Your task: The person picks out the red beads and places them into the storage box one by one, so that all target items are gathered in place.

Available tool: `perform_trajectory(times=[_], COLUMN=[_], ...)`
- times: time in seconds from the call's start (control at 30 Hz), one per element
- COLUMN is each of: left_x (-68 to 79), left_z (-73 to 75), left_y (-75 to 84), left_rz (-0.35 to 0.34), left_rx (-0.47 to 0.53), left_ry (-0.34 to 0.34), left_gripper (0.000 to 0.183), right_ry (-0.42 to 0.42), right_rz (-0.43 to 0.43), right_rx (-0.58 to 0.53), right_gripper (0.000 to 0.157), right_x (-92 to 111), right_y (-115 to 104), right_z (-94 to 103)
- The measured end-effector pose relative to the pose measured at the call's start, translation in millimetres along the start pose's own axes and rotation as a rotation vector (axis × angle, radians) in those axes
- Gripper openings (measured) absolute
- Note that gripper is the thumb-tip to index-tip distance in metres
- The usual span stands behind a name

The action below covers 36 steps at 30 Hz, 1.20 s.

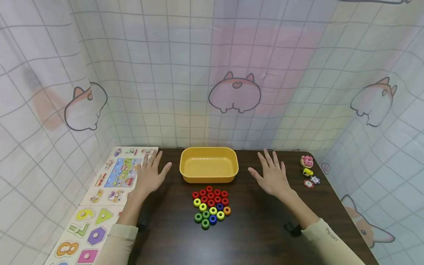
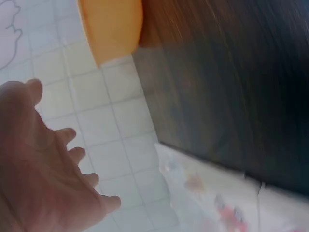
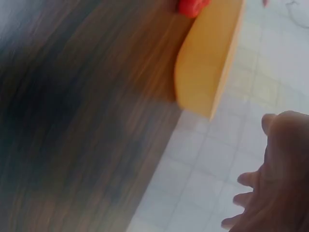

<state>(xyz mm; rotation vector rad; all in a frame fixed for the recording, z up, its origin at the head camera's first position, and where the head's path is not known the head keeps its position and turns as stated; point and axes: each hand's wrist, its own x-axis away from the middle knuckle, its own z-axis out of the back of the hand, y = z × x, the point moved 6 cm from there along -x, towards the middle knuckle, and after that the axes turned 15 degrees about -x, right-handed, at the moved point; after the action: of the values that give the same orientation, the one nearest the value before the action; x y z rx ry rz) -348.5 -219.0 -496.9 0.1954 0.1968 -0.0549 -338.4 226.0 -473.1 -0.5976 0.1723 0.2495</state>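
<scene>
My left hand (image 1: 149, 176) is held with fingers spread to the left of a yellow tray (image 1: 208, 180), holding nothing. On the tray's other side, my right hand (image 1: 273, 178) has its fingers spread too, with nothing in it. Only the tray's bare inside shows. In front of it lies a loose cluster of small rings: red rings (image 1: 211, 195), yellow rings (image 1: 202, 207), green rings (image 1: 198, 218), blue rings (image 1: 212, 220) and an orange ring (image 1: 226, 211). In the wrist views the left hand (image 2: 48, 169) and the right hand (image 3: 280, 174) appear apart from the tray.
Puzzle boards with a picture (image 1: 123, 172) and coloured shapes (image 1: 96, 235) lie along the left side. At the right stand a pink toy (image 1: 307, 161), a small yellow toy (image 1: 307, 172) and two poker chips (image 1: 308, 183). A patterned curtain (image 1: 185, 73) surrounds the dark table (image 1: 258, 228).
</scene>
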Motion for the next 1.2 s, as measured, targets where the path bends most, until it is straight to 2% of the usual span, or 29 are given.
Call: perform_trajectory(times=[0.2,0.33,0.43,0.5,0.6,0.7,0.83,0.9,0.97,1.2], left_x=[0.2,0.7,1.5,2.5,3.2,2.7,4.0,5.0,5.3,1.8], left_z=[-4.0,-12.7,-20.6,-25.6,-32.8,-41.2,-51.4,-53.4,-54.1,-57.3], left_y=[15.2,23.9,27.1,29.6,32.2,32.3,31.6,32.4,33.9,41.5], left_rz=[-0.001,0.033,0.078,0.106,0.146,0.186,0.245,0.270,0.285,0.251], left_rx=[0.254,0.428,0.553,0.659,0.821,0.996,1.259,1.368,1.433,1.557], left_ry=[0.027,0.027,0.033,0.031,0.022,0.014,-0.004,-0.011,-0.012,0.069], left_gripper=[0.075,0.073,0.072,0.073,0.074,0.071,0.065,0.066,0.070,0.076], right_ry=[0.032,0.060,0.065,0.028,-0.101,-0.256,-0.379,-0.413,-0.441,-0.423], right_rz=[0.024,-0.045,-0.108,-0.152,-0.206,-0.235,-0.239,-0.245,-0.253,-0.198], right_rx=[-0.228,-0.381,-0.463,-0.531,-0.645,-0.752,-0.829,-0.858,-0.870,-0.828], right_gripper=[0.075,0.066,0.050,0.038,0.028,0.031,0.040,0.041,0.039,0.030], right_x=[13,23,28,29,27,22,17,15,13,8], right_y=[-28,-37,-38,-37,-36,-36,-37,-38,-38,-41], right_z=[-1.3,-7.6,-16.6,-26.1,-45.7,-67.2,-89.2,-96.8,-103.0,-117.1])
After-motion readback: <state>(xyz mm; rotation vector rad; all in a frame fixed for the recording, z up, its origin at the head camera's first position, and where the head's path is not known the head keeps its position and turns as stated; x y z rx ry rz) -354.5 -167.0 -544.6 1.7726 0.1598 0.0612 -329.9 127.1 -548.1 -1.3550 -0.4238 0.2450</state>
